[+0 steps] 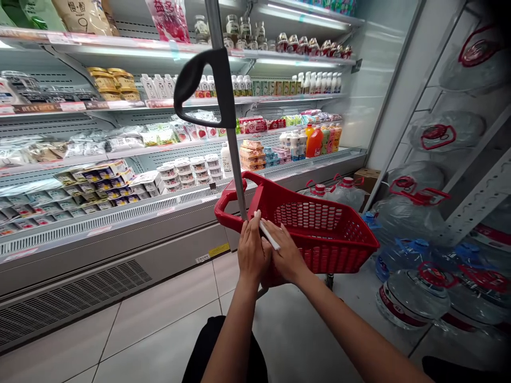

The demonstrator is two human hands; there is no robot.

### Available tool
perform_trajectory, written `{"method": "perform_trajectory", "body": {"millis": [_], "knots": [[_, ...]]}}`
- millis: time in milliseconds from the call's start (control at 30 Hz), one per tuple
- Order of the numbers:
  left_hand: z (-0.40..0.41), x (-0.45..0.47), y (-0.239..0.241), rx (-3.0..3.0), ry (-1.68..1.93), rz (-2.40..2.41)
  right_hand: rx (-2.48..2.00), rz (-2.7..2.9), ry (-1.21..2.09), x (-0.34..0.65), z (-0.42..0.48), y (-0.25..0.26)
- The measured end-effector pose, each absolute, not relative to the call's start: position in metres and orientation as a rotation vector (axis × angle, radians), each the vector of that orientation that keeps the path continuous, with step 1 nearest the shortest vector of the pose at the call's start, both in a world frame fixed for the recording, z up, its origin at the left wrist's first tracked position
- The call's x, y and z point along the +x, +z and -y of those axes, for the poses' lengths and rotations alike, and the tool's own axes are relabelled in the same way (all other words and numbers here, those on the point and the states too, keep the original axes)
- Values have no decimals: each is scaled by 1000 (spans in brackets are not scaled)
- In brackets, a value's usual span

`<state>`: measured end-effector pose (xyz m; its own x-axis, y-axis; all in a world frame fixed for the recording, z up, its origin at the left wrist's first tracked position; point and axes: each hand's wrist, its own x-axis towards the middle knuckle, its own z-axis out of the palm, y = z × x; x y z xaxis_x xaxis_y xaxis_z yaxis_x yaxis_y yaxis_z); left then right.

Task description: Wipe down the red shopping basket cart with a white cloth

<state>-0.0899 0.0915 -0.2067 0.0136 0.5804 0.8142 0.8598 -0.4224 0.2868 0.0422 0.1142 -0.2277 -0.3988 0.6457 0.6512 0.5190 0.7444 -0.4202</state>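
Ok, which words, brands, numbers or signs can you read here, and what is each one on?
"益多" on the pink bag; the remaining print is uncertain.
"醇" on the tan bag; its other marks are unclear.
Too small or blurred to read: the yellow sticker, price tags, small cartons and jug label.

slim white strip (270, 236), upper end toward eleven o'clock. red perforated basket (323, 255) upright at its three o'clock; black-gripped grey pole (235, 159) pointing near twelve.
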Motion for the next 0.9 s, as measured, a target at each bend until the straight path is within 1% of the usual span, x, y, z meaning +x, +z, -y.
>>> {"method": "perform_trajectory", "body": {"millis": [67,133,233,300,400,500,733,800,900], "knots": [[-91,-91,-208,-2025,-1368,1484,-849,2087,192,35,-116,-224],[-91,-90,-210,-2059,-1263,1471,-868,2089,153,44,-116,-229],[-90,-84,-214,-2051,-1026,1488,-981,2082,37,79,-115,-249],[-90,-79,-218,-2002,-935,1525,-1087,2067,-46,109,-113,-265],[-89,-69,-222,-1941,-906,1568,-1243,2037,-144,148,-110,-281],[-89,-57,-226,-1942,-898,1569,-1329,1989,-201,159,-109,-284],[-100,-47,-237,-2100,-763,1441,-1148,2046,-130,110,-121,-272],[-103,-53,-236,-2108,-768,1452,-1150,2046,-133,119,-123,-277],[-106,-61,-232,-2105,-805,1513,-1251,2005,-167,160,-120,-291]]}}
